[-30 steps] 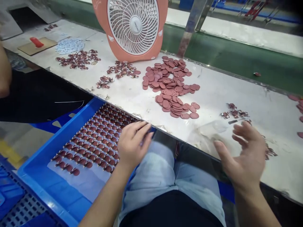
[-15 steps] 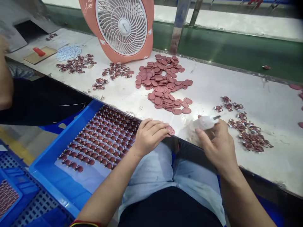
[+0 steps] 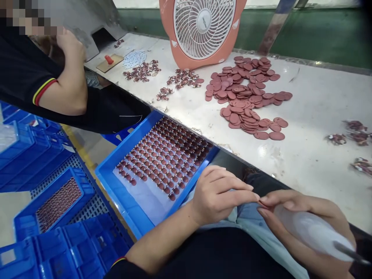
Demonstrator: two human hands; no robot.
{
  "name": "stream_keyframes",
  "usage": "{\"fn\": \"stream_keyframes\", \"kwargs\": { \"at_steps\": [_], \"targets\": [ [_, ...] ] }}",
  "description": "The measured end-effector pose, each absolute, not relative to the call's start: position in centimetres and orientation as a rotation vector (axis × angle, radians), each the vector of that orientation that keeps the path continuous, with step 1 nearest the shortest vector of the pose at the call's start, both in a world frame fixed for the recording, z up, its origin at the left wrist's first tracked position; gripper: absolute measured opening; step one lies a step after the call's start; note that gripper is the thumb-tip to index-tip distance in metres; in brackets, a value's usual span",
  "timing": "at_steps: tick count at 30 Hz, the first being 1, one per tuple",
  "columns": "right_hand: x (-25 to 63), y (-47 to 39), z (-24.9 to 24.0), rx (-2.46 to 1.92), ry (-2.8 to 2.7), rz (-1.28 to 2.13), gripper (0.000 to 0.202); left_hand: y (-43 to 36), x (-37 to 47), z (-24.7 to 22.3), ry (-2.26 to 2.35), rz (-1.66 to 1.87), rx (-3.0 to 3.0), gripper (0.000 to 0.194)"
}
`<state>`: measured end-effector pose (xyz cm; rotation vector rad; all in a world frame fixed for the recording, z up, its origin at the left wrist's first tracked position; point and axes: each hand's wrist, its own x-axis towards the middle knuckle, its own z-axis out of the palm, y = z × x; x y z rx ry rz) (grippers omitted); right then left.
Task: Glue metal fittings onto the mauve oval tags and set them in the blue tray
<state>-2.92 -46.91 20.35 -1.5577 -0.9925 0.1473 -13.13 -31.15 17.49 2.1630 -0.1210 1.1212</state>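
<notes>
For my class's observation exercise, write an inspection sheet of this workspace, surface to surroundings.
Surface: long pale worktable, marked along the front edge.
Job's things: piled reddish-brown oval discs; blue rectangular plastic tray holding rows of small reddish-brown pieces.
Clutter: small red object on flat tan board.
Hands: left hand pinches a thin reddish-brown piece, mostly hidden; right hand holds a translucent white plastic bottle with a dark tip.
Cables: nothing seen.
Surroundings: coral-framed fan with round white grille; co-worker in dark clothing; stacked blue plastic crates.
</notes>
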Motion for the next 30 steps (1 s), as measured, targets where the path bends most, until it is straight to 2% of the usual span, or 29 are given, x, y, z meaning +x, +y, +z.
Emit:
{"fn": "stream_keyframes", "kwargs": {
  "at_steps": [4, 7, 9, 13, 18, 21, 27, 30],
  "targets": [
    [-3.1, -46.7, 19.7, -1.65, -1.056, -0.038, 0.027, -32.4, -13.5, 17.8, 0.136, 0.865, 1.672, 0.015],
    [-3.0, -47.4, 18.0, -1.671, -1.182, -0.155, 0.028, -34.0, -13.7, 18.5, 0.473, 0.406, 0.937, 0.037],
    [-2.8, -47.8, 16.8, -1.643, -1.298, -0.168, 0.029, -34.7, -13.7, 19.0, 0.529, 0.2, 0.575, 0.044],
    [-2.5, -47.7, 16.1, -1.626, -1.353, -0.198, 0.028, -35.1, -13.6, 19.3, 0.552, 0.123, 0.283, 0.035],
    [-2.7, -46.4, 17.9, -1.575, -1.416, -0.274, 0.018, -34.9, -13.3, 18.9, 0.577, 0.104, 0.226, 0.031],
    [-3.3, -46.8, 18.8, -1.649, -1.307, -0.096, 0.017, -34.4, -13.3, 18.7, 0.591, 0.163, 0.233, 0.032],
    [-2.7, -49.2, 19.0, -1.373, -0.47, 0.629, 0.042, -32.8, -14.1, 18.5, 0.566, 0.249, 0.248, 0.036],
    [-1.9, -49.8, 18.9, -1.508, -0.422, 0.726, 0.054, -32.5, -14.5, 18.4, 0.52, 0.23, 0.241, 0.029]
  ]
}}
